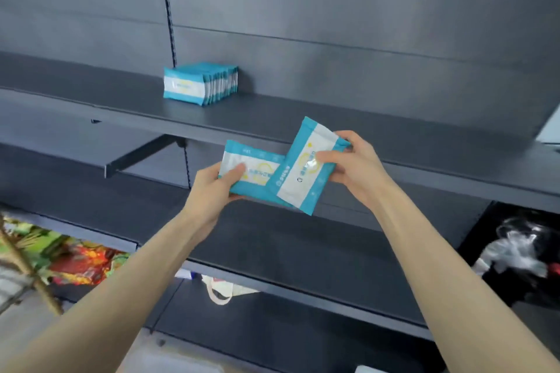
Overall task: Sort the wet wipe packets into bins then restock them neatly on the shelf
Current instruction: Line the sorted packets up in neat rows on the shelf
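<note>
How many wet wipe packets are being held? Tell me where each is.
2. The lower packet is in the left hand; the tilted packet, in the right hand, overlaps it. Others may hide behind them.

Left hand (212, 191), right hand (354, 168): curled, outstretched

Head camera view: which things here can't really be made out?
Head view:
1. Print on the teal-and-white wet wipe packet in the right hand and on the matching packet in the left hand: blurred; the first also covers one end of the second.
2. Row of teal packets on the dark grey metal shelf: too blurred to count.
3. Colourful packaged goods, bottom left: blurred, cut off by the edge.
4. Black-and-white bundle, right edge: blurred, unidentifiable.
</note>
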The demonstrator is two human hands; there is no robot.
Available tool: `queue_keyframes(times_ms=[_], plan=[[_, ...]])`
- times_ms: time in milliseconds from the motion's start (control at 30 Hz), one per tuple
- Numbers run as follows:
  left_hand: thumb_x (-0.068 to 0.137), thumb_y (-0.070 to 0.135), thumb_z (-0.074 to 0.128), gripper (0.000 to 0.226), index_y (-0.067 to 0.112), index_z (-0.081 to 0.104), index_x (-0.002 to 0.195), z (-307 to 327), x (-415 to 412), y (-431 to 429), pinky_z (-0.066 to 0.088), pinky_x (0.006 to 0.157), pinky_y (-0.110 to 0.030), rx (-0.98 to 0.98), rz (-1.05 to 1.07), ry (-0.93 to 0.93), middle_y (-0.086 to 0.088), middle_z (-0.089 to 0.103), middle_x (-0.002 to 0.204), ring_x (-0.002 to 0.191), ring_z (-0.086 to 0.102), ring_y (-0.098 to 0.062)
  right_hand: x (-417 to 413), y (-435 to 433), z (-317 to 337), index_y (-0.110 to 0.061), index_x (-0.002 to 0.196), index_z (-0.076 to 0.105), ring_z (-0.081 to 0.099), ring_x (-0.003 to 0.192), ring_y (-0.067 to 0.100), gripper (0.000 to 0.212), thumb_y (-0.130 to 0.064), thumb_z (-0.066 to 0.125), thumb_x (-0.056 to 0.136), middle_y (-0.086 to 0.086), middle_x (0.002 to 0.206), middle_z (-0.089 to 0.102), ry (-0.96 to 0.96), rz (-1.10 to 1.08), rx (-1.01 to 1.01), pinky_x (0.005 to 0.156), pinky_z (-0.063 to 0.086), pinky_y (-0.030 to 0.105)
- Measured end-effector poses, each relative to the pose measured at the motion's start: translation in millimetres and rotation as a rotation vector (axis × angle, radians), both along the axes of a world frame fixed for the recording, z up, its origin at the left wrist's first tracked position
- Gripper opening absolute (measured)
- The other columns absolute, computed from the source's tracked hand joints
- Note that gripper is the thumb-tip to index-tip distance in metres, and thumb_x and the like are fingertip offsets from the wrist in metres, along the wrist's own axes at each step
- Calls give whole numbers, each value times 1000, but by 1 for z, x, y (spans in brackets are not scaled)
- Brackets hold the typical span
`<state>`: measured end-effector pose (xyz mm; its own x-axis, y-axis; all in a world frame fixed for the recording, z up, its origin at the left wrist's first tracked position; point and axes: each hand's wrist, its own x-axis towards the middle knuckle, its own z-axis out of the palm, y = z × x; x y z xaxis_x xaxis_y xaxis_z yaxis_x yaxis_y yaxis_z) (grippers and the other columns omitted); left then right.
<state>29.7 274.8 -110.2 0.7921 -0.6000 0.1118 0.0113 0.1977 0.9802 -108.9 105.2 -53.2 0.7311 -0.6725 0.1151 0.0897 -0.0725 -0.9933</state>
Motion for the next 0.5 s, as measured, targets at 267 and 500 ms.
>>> queue_keyframes(times_ms=[267, 500], plan=[[88, 3, 62, 22, 3, 57, 109, 71, 85, -42, 60, 68, -30, -61, 0, -54, -8, 69, 101, 85, 69, -20, 57, -31, 59, -8, 95, 58, 72, 82, 22, 20, 8, 62, 84, 6, 87, 72, -68, -49, -18, 68, 58, 35], [86, -8, 58, 20, 2, 61, 103, 91, 176, -82, 59, 70, -33, -53, -307, 238, -13, 69, 104, 87, 69, -22, 134, -51, 56, -7, 83, 48, 70, 87, 21, 20, 0, 68, 84, 11, 99, 69, -146, -390, -21, 72, 59, 30]])
